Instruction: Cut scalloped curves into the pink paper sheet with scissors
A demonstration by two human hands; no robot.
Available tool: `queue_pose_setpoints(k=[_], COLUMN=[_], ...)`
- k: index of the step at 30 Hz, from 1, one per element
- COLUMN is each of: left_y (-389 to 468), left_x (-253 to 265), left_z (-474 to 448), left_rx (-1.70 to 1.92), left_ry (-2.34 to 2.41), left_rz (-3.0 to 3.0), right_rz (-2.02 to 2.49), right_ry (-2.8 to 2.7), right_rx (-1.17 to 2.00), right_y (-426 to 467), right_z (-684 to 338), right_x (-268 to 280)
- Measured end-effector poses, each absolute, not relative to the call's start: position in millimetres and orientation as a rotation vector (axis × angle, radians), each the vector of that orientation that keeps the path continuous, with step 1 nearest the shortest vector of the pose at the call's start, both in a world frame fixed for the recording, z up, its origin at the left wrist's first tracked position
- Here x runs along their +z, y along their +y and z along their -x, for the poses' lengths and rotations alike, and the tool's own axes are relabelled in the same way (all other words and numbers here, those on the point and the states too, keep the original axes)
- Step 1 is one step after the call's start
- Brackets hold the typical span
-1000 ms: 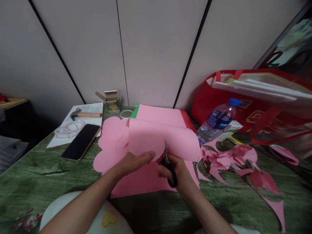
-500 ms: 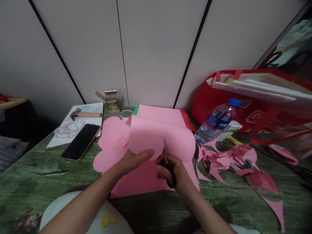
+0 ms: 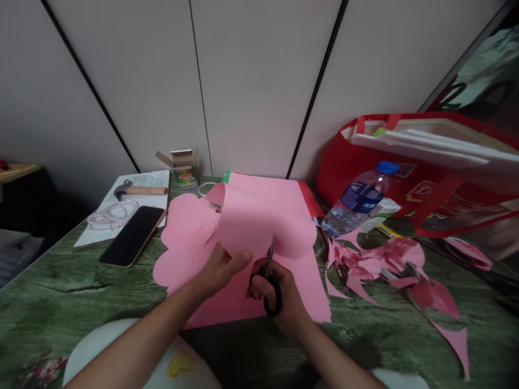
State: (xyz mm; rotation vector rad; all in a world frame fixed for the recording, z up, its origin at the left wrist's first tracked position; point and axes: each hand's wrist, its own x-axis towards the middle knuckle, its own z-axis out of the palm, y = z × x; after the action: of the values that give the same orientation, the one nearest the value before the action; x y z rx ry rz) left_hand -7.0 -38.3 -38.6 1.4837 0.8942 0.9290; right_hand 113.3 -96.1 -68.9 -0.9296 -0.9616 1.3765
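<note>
In the head view, my right hand (image 3: 279,289) is closed round the black handles of a pair of scissors (image 3: 271,258). Their blades point up and away from me, against the curled sheet of pink paper (image 3: 259,219). My left hand (image 3: 223,267) grips that sheet at its near left edge, thumb on top; the other fingers are hidden beneath. More pink sheets (image 3: 308,292) lie flat underneath. Just to the left, several rounded pink paper cut-outs (image 3: 184,227) overlap one another.
Pink paper scraps (image 3: 377,265) lie at the right, beside a water bottle (image 3: 357,200) and a red bag (image 3: 340,167). A phone (image 3: 133,235), a hammer (image 3: 141,190), a beaded string (image 3: 113,214) and a small opened box (image 3: 184,170) are at the left.
The scissors have drawn back slightly toward me and to the left, and their blades look tilted more to the right. The pink sheet's curl has shifted. My left hand stays near its edge.
</note>
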Motion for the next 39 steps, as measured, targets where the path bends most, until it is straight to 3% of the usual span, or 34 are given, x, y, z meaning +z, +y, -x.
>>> queue_pose_setpoints(k=[15, 24, 39], left_y=[-40.1, -36.1, -36.0], left_x=[-32.5, -40.8, -41.5], left_z=[0.1, 3.6, 1.6], left_rx=[1.043, 0.971, 0.959], left_ry=[1.074, 0.966, 0.936], left_rz=[-1.569, -1.536, -1.533], right_rz=[1.068, 1.108, 1.030], right_ry=[-1.008, -1.110, -1.093], right_rx=[1.336, 1.090, 1.227], right_y=[-89.1, -92.0, -90.9], right_z=[-120.2, -123.5, -124.5], right_x=[-67.7, -61.4, -63.8])
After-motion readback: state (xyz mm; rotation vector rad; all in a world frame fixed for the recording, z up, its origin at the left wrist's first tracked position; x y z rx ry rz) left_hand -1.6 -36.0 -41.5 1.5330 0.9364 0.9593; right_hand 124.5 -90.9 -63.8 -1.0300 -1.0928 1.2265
